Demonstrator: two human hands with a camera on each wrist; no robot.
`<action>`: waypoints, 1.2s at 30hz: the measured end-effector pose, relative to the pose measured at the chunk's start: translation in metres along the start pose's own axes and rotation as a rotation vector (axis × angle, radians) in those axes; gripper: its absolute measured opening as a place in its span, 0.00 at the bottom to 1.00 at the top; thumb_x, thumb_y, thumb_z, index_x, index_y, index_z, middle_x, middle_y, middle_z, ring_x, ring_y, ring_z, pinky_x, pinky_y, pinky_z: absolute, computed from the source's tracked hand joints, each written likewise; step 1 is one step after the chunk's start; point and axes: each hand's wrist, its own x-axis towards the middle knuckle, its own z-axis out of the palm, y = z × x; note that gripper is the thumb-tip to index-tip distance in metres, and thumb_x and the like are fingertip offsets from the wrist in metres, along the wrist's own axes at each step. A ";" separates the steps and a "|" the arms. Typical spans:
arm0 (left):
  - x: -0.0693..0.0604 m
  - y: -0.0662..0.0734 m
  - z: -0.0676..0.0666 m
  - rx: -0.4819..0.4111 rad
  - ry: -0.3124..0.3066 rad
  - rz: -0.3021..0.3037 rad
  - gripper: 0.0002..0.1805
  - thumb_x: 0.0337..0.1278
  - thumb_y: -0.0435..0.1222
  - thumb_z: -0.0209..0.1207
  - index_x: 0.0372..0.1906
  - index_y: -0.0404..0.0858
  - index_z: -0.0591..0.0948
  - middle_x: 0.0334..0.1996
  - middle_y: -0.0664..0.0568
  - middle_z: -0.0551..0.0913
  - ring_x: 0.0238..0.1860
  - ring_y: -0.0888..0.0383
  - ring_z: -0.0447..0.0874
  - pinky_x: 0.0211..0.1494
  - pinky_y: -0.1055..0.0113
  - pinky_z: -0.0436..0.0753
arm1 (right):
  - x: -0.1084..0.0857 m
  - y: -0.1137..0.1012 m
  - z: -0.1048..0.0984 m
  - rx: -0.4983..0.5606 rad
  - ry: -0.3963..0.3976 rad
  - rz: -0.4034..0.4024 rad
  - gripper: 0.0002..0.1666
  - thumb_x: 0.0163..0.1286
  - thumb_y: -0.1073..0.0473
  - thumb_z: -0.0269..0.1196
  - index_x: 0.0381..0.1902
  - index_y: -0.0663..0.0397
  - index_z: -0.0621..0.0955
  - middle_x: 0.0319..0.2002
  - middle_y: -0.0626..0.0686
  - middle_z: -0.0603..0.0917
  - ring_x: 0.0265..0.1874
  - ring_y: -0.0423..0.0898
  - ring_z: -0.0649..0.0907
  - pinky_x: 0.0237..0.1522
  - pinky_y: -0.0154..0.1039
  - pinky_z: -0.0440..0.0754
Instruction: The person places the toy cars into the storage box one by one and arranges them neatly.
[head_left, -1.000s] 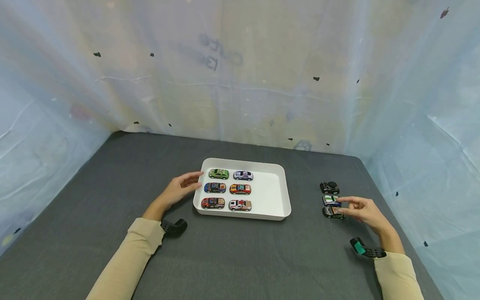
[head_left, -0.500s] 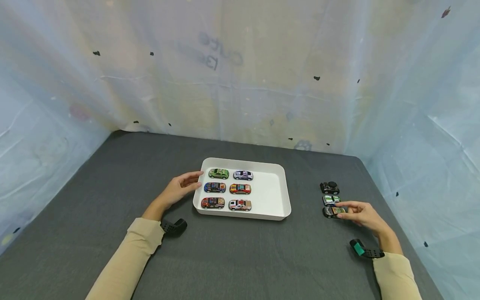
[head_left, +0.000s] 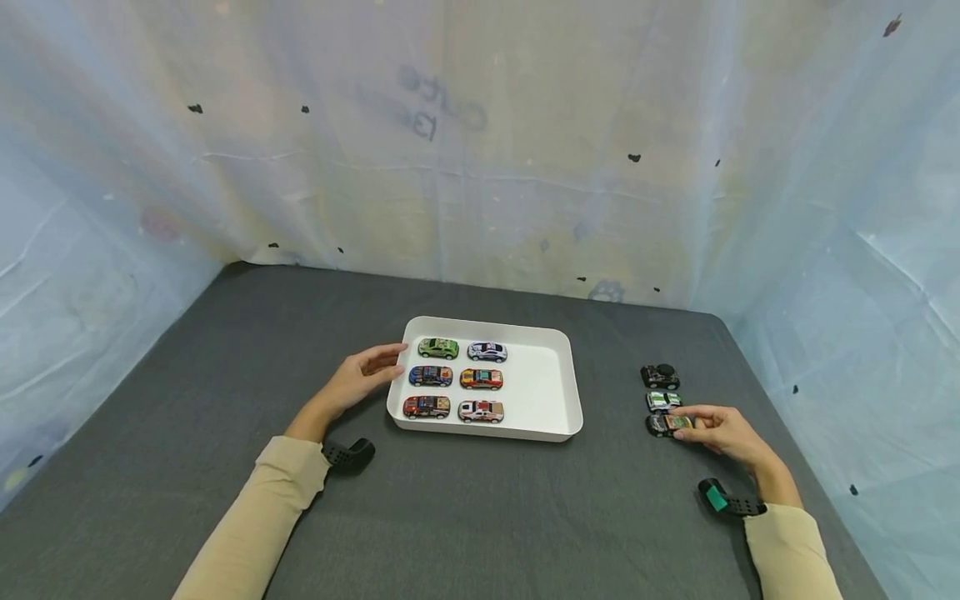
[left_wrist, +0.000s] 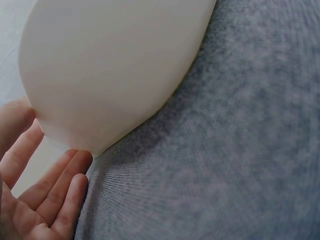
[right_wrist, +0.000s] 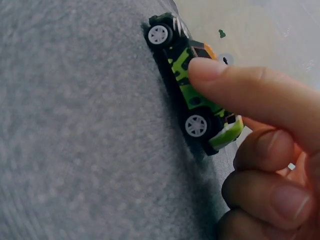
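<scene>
My right hand (head_left: pixel 726 432) pinches the nearest car of a column of three at the right, a black and green toy car (head_left: pixel 664 425); in the right wrist view the thumb lies on the side of this green-patterned car (right_wrist: pixel 182 75). Just beyond it stand a white and green car (head_left: pixel 663 402) and a black car (head_left: pixel 660 377). My left hand (head_left: pixel 356 382) grips the left rim of a white tray (head_left: pixel 540 429); the left wrist view shows that hand (left_wrist: pixel 45 195) with thumb and fingers on the tray's wall (left_wrist: pixel 110 65).
In the tray's left and middle stand several toy cars in two columns, among them a green car (head_left: pixel 438 348), a red and yellow car (head_left: pixel 481 379) and a white and red car (head_left: pixel 481 411). Pale sheeting (head_left: pixel 525 208) hangs behind the grey table (head_left: pixel 480 517) and at both sides.
My right hand has shifted slightly down from the white and green car, and its fingers now close on the nearest car. The left hand and the tray have stayed in place.
</scene>
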 end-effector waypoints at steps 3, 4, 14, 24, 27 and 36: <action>0.000 0.000 0.000 0.006 -0.005 -0.001 0.29 0.65 0.46 0.58 0.69 0.42 0.70 0.67 0.41 0.72 0.64 0.44 0.73 0.55 0.69 0.78 | -0.001 0.000 0.000 0.004 0.005 0.010 0.18 0.64 0.66 0.64 0.50 0.73 0.81 0.13 0.34 0.62 0.10 0.35 0.60 0.12 0.36 0.64; 0.000 0.000 0.000 0.009 -0.005 0.000 0.29 0.65 0.46 0.58 0.69 0.43 0.70 0.68 0.41 0.72 0.64 0.43 0.73 0.56 0.67 0.79 | -0.001 0.000 0.000 0.007 0.007 0.011 0.18 0.63 0.67 0.64 0.49 0.74 0.80 0.13 0.34 0.62 0.10 0.36 0.60 0.12 0.36 0.63; 0.000 0.000 0.000 0.004 -0.001 -0.003 0.29 0.65 0.46 0.58 0.69 0.42 0.69 0.68 0.40 0.71 0.65 0.43 0.73 0.58 0.63 0.78 | 0.001 -0.001 -0.001 -0.003 0.022 0.027 0.20 0.64 0.64 0.65 0.49 0.75 0.80 0.13 0.33 0.61 0.12 0.30 0.61 0.13 0.36 0.64; 0.000 0.001 0.000 0.000 -0.002 0.003 0.29 0.66 0.46 0.58 0.69 0.43 0.69 0.68 0.40 0.71 0.64 0.44 0.73 0.56 0.68 0.78 | 0.009 -0.015 -0.002 0.057 0.025 -0.018 0.20 0.64 0.66 0.64 0.51 0.75 0.79 0.13 0.35 0.62 0.11 0.40 0.59 0.16 0.40 0.64; 0.000 0.001 0.000 -0.001 -0.007 0.002 0.29 0.66 0.46 0.58 0.69 0.43 0.69 0.68 0.40 0.71 0.65 0.43 0.73 0.57 0.65 0.79 | 0.014 -0.018 0.000 0.061 0.035 -0.036 0.19 0.63 0.66 0.65 0.50 0.73 0.80 0.13 0.35 0.63 0.11 0.42 0.59 0.16 0.41 0.65; -0.001 0.002 0.000 -0.004 -0.003 0.001 0.29 0.65 0.46 0.58 0.69 0.42 0.69 0.68 0.40 0.71 0.64 0.43 0.73 0.57 0.64 0.79 | 0.030 -0.034 0.009 0.051 0.056 -0.076 0.18 0.62 0.66 0.66 0.49 0.70 0.82 0.13 0.35 0.66 0.12 0.39 0.61 0.18 0.38 0.66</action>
